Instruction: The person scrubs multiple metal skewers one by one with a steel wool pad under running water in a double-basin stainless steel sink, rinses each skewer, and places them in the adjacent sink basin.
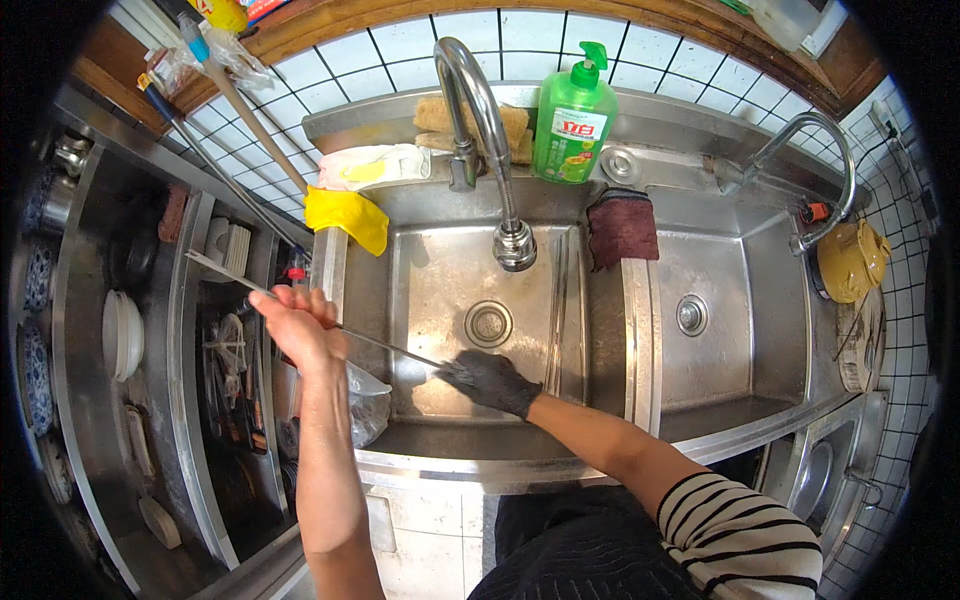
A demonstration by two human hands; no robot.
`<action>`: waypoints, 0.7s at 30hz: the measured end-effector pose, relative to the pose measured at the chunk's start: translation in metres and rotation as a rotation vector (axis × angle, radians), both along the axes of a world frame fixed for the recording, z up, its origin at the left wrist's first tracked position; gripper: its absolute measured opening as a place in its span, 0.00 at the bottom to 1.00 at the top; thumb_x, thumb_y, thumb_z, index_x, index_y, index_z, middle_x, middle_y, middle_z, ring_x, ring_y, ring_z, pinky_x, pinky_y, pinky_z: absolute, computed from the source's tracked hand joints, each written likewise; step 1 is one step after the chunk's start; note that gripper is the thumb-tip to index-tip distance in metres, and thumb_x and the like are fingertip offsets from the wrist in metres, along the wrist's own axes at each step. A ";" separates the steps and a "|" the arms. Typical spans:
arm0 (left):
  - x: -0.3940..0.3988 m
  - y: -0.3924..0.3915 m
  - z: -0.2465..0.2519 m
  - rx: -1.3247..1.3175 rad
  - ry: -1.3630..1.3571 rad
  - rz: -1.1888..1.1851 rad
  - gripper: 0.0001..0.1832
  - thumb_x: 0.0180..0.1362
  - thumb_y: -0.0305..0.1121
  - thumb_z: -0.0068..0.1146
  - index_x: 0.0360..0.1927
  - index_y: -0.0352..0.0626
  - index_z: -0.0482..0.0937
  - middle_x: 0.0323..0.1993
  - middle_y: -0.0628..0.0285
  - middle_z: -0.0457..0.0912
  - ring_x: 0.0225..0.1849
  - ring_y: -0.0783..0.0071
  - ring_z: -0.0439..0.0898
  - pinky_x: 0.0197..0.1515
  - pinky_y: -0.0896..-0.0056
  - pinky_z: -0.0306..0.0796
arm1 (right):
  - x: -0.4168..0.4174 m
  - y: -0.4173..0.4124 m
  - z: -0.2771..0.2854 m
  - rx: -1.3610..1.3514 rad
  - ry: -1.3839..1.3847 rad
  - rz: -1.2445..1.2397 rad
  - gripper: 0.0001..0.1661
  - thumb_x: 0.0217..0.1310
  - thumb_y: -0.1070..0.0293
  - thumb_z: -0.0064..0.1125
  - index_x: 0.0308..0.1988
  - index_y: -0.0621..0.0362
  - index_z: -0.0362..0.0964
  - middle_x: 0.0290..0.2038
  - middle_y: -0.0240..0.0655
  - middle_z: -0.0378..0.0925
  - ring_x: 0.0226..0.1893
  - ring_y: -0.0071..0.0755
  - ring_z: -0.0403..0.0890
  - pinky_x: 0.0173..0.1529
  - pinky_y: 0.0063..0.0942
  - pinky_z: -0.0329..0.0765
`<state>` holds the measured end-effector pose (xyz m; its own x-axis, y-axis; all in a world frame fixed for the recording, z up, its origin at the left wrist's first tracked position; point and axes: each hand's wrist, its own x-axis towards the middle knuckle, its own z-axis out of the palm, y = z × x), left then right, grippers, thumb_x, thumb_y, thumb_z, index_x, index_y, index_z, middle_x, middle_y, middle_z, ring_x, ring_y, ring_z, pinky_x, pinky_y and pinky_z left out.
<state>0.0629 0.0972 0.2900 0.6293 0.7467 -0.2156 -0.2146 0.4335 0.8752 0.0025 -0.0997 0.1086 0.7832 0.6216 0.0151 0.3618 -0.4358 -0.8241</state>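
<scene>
My left hand [304,322], bare and wet-looking, is closed around a long thin metal rod [386,346] above the left rim of the sink. The rod slants from the shelves at the left down into the left sink basin [435,285]. At its lower end, my right hand [491,382], in a black glove, grips it over the basin. The tip inside the glove is hidden. More long metal rods [557,315] lie along the right side of the same basin. A chrome gooseneck faucet [514,247] hangs above the drain [488,324].
A green pump bottle [576,124] stands behind the basins, near sponges [510,124]. A yellow cloth [346,217] and a maroon cloth [622,229] drape over basin edges. The right basin [712,300] has its own faucet [847,157]. Metal shelves [191,375] hold dishes at left.
</scene>
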 end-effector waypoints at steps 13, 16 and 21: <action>-0.007 -0.008 -0.026 -0.115 -0.171 -0.331 0.29 0.58 0.63 0.33 0.15 0.50 0.54 0.15 0.72 0.50 0.15 0.80 0.49 0.17 0.78 0.44 | 0.071 0.052 0.087 0.734 0.393 0.148 0.24 0.49 0.73 0.60 0.48 0.61 0.63 0.40 0.32 0.72 0.40 0.24 0.71 0.47 0.26 0.71; -0.003 -0.040 -0.006 0.010 -0.032 -0.150 0.28 0.60 0.58 0.38 0.13 0.53 0.51 0.12 0.73 0.47 0.13 0.82 0.46 0.14 0.78 0.41 | 0.061 0.063 0.069 0.575 0.164 0.109 0.13 0.57 0.63 0.52 0.39 0.59 0.66 0.30 0.33 0.72 0.32 0.32 0.74 0.40 0.27 0.74; -0.010 0.001 0.013 0.030 -0.106 -0.121 0.26 0.61 0.55 0.38 0.14 0.53 0.51 0.11 0.74 0.45 0.13 0.83 0.44 0.13 0.77 0.39 | 0.018 -0.008 0.018 -0.137 -0.007 0.204 0.11 0.59 0.61 0.48 0.38 0.53 0.70 0.36 0.39 0.75 0.36 0.37 0.76 0.34 0.29 0.75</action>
